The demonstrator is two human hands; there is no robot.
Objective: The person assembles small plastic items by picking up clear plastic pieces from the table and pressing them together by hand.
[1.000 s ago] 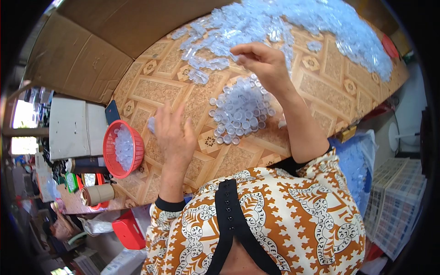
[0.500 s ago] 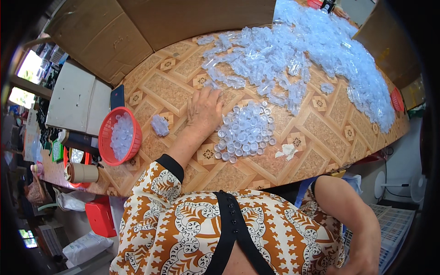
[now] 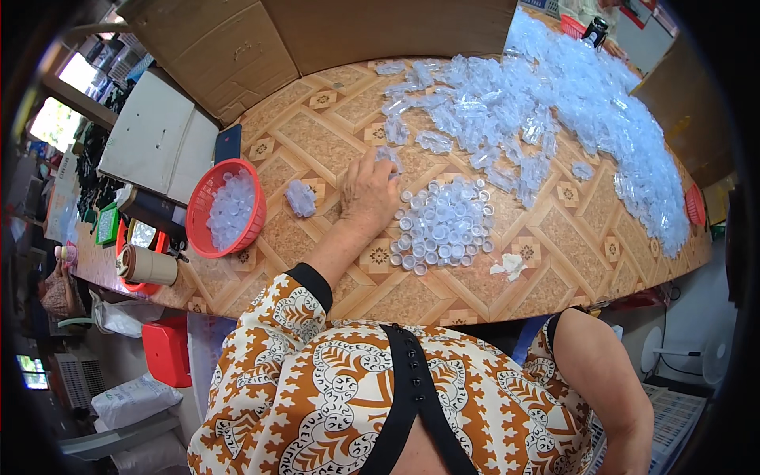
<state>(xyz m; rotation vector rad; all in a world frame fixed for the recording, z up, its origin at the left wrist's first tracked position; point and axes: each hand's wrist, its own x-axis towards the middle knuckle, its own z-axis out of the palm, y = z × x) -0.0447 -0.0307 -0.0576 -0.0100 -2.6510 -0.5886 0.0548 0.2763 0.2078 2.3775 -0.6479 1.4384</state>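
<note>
My left hand [image 3: 369,191] rests on the patterned table, palm down, with its fingers stretched forward and slightly bent. Its fingertips are at a small clear plastic piece [image 3: 389,155]; whether they touch it I cannot tell. Just right of this hand lies a pile of small round translucent caps [image 3: 443,226]. Farther off, a large heap of clear plastic tube-like pieces [image 3: 507,103] spreads to the right. My right forearm [image 3: 606,380] hangs beside my body, below the table edge, and its hand is out of the picture.
A red basket [image 3: 260,212] holding more translucent pieces stands at the left. Between it and my left hand lies a small clear clump [image 3: 300,198]. A crumpled white scrap [image 3: 509,267] lies near the front edge. Cardboard walls [image 3: 396,36] border the far side.
The whole view has shifted, so the table's things appear farther right. My left hand stays beside the caps, its fingers a little more bent. My right hand has dropped out of the picture.
</note>
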